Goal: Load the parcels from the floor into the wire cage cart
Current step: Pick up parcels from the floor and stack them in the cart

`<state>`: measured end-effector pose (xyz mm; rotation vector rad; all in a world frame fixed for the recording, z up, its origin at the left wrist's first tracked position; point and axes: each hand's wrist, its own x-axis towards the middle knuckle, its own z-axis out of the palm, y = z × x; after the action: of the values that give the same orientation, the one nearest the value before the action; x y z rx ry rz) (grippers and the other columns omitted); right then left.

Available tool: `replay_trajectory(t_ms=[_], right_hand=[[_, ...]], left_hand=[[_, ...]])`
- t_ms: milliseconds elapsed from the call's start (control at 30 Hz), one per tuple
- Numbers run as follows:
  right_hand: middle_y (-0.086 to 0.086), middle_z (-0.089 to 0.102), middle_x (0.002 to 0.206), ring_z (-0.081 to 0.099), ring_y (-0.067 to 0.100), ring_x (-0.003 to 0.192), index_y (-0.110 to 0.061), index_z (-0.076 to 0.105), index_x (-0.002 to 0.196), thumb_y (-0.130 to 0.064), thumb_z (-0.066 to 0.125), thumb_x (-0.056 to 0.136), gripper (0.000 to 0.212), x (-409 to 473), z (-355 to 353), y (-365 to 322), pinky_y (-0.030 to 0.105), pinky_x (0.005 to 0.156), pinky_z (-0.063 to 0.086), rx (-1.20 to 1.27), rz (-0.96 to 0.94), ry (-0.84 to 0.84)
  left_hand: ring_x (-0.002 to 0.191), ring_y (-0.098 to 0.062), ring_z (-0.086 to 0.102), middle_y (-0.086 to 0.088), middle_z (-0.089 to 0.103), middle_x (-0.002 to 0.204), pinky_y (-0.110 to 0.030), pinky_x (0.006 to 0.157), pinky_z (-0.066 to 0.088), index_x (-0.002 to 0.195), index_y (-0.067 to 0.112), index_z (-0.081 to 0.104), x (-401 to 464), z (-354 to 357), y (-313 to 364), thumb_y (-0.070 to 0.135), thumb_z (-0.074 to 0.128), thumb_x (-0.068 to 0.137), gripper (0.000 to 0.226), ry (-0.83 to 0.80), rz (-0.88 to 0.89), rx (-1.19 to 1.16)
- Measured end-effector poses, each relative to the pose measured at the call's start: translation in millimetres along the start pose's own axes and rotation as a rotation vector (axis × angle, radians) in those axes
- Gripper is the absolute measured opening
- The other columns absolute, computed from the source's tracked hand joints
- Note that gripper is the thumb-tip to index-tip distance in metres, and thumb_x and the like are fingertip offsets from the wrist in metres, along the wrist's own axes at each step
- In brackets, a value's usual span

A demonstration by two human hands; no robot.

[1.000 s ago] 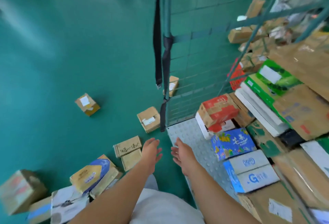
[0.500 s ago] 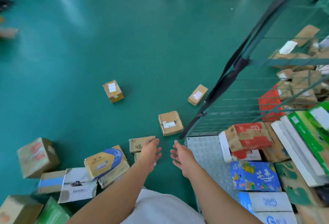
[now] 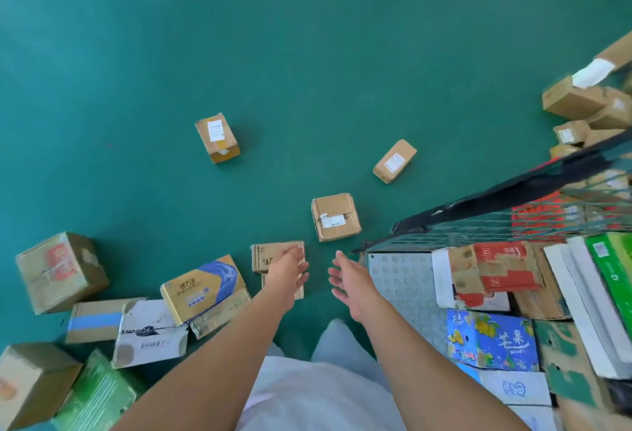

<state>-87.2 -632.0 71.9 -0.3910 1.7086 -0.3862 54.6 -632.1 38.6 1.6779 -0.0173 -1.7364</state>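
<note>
Both hands (image 3: 321,276) now reach further floorward, fingers spread, empty; square taped cardboard parcel (image 3: 336,216) ahead | studded metal cart floor (image 3: 403,280)

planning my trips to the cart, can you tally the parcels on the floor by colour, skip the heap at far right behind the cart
brown cardboard parcels: 9 (two are partly covered)
blue-and-gold parcel: 1
white parcel: 1
green parcel: 1
total: 12
</note>
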Motion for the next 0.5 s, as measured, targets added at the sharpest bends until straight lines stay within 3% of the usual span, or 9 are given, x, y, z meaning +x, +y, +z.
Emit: replay_trajectory(t_ms=[67, 200, 333, 500], right_hand=[[0.003, 0.068, 0.111, 0.065, 0.018, 0.106, -0.018, 0.063, 0.111, -0.044, 0.053, 0.104, 0.029, 19.5, -1.6, -9.7, 0.034, 0.090, 0.053, -0.041, 0.026, -0.004], [0.001, 0.065, 0.099, 0.059, 0.016, 0.086, -0.016, 0.063, 0.115, -0.044, 0.053, 0.103, 0.033, 77.6, -9.8, -29.1, 0.036, 0.091, 0.052, -0.154, 0.051, -0.021], [0.000, 0.063, 0.094, 0.057, 0.015, 0.080, -0.018, 0.064, 0.109, -0.049, 0.055, 0.099, 0.033, 157.7, -10.6, -47.2, 0.029, 0.076, 0.050, -0.294, 0.092, -0.041], [0.004, 0.059, 0.089, 0.053, 0.021, 0.079, -0.017, 0.062, 0.095, -0.043, 0.054, 0.099, 0.028, 271.4, -8.1, -65.5, 0.034, 0.083, 0.050, -0.411, 0.159, -0.084]], left_hand=[[0.098, -0.019, 0.064, -0.009, 0.064, 0.122, -0.032, 0.078, 0.054, 0.113, 0.018, 0.060, 15.5, 3.3, 2.6, 0.019, 0.053, 0.105, 0.011, 0.019, -0.021, -0.004], [0.103, -0.020, 0.065, -0.007, 0.066, 0.123, -0.031, 0.079, 0.054, 0.117, 0.020, 0.061, 50.8, 18.8, 10.0, 0.018, 0.056, 0.103, 0.016, 0.057, -0.060, -0.021], [0.104, -0.020, 0.065, -0.007, 0.066, 0.122, -0.029, 0.078, 0.053, 0.124, 0.019, 0.060, 109.3, 44.2, 17.1, 0.019, 0.058, 0.101, 0.022, 0.130, -0.083, -0.043], [0.100, -0.018, 0.064, -0.003, 0.066, 0.115, -0.028, 0.078, 0.052, 0.118, 0.021, 0.061, 206.4, 82.5, 11.9, 0.018, 0.056, 0.103, 0.016, 0.165, -0.126, -0.101]])
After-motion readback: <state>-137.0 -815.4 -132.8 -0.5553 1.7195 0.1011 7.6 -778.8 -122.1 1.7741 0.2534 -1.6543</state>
